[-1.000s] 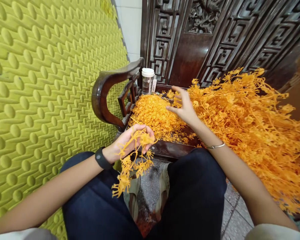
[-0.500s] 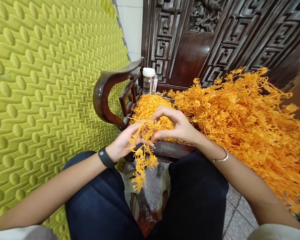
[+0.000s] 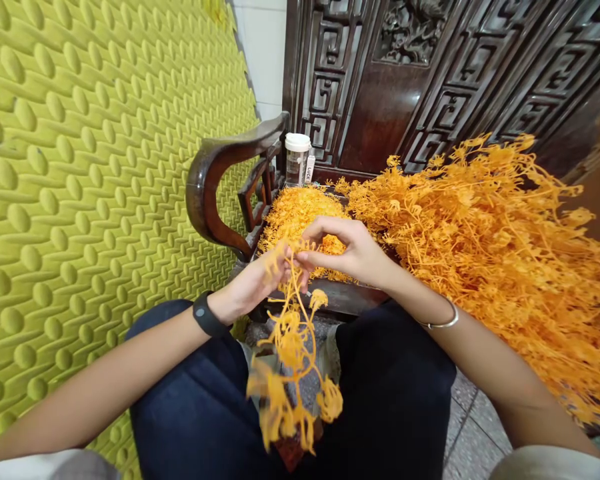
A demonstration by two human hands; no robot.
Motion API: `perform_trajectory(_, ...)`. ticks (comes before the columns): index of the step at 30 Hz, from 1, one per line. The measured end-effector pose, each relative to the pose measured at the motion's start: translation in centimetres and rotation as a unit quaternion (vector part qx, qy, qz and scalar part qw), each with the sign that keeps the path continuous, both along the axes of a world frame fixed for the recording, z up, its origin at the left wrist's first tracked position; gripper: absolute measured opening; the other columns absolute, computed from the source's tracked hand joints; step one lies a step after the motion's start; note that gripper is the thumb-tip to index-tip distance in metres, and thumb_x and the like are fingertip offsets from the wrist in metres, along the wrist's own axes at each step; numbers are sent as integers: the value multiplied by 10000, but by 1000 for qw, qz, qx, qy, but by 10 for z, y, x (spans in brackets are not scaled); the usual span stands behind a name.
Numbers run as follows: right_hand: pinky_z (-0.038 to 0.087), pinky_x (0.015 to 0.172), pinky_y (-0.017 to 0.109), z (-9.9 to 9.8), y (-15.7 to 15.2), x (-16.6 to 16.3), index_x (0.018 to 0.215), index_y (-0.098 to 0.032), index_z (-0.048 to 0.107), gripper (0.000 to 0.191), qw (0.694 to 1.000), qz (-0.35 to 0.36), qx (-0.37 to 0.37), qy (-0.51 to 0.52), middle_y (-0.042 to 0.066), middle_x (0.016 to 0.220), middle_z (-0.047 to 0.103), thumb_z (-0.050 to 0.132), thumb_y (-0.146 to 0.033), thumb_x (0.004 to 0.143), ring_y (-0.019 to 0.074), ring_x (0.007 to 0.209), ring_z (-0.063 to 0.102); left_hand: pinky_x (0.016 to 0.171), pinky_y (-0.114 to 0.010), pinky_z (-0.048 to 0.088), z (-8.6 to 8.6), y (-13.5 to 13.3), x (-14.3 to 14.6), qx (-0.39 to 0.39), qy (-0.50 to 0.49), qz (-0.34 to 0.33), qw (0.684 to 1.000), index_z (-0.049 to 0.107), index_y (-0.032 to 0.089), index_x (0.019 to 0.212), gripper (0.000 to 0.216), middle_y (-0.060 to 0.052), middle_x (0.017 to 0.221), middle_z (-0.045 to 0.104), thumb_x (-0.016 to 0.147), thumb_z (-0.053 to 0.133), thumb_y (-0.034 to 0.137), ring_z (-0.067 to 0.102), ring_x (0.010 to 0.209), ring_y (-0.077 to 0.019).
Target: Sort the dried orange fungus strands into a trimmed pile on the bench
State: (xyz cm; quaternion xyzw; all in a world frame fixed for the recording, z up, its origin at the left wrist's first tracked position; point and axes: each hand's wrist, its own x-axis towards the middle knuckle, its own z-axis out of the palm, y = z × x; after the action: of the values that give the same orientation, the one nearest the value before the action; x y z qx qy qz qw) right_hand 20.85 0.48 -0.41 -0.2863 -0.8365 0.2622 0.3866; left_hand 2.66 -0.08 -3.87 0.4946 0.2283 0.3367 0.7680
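A sprig of orange, plastic-looking flowers (image 3: 291, 340) dangles from my hands in front of my knees, its lower end blurred by motion. My left hand (image 3: 255, 280), with a dark wristband, is closed around the upper stems. Thumb and fingertips of my right hand (image 3: 355, 252) meet in a pinch at the top of the same sprig, close against the left fingers. Just behind my hands lies a heap of small orange pieces (image 3: 305, 210) on the dark wooden seat. Many longer orange sprigs (image 3: 490, 253) are piled to the right.
A curved wooden armrest (image 3: 200, 180) rises at the left, beside a bumpy yellow-green padded wall (image 3: 90, 187). A clear container with a white lid (image 3: 297, 143) stands behind the small heap. The carved dark wooden backrest (image 3: 385, 120) closes off the back.
The hanging sprig now reaches lower and spreads wider below my hands. My right fingertips have closed in on the stems beside my left hand. The piles look the same.
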Motion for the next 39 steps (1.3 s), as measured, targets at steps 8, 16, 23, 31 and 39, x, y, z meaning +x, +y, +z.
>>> perform_trajectory(8,388,640,204,-1,3,1,677,-143,530,238,996,54,-35,-68,-22,672,555,666,-309,780,68,642,504,564,-267,436,-7,2,5,-85,-23,-18,996,584,143,724,677,-46,620,559,721,362,783,534,555,-142)
perform_trajectory(16,322,561,206,-3,4,0,649,-149,497,299,996,15,-65,-64,-45,610,477,668,-367,762,62,576,410,455,-178,341,2,-2,7,3,40,90,995,577,130,746,232,36,621,510,707,712,315,445,469,-44)
perform_trajectory(23,303,525,221,-3,9,6,602,-157,460,357,984,23,-174,28,-45,573,429,577,-401,835,56,541,375,398,-197,270,3,-3,2,54,83,82,992,584,137,688,259,52,406,432,792,615,372,376,354,-53)
perform_trajectory(31,313,535,244,-9,21,4,576,-166,466,361,973,-62,-170,143,-44,551,420,658,-408,763,63,529,379,365,-181,187,9,-2,3,50,99,80,991,487,159,641,284,70,365,386,859,528,336,293,312,-36)
perform_trajectory(39,353,609,269,-16,24,-5,620,-180,481,300,966,-196,5,170,-16,638,470,614,-388,791,95,613,415,384,-194,208,12,6,10,27,57,100,993,485,146,604,285,74,344,354,809,588,315,287,299,-31)
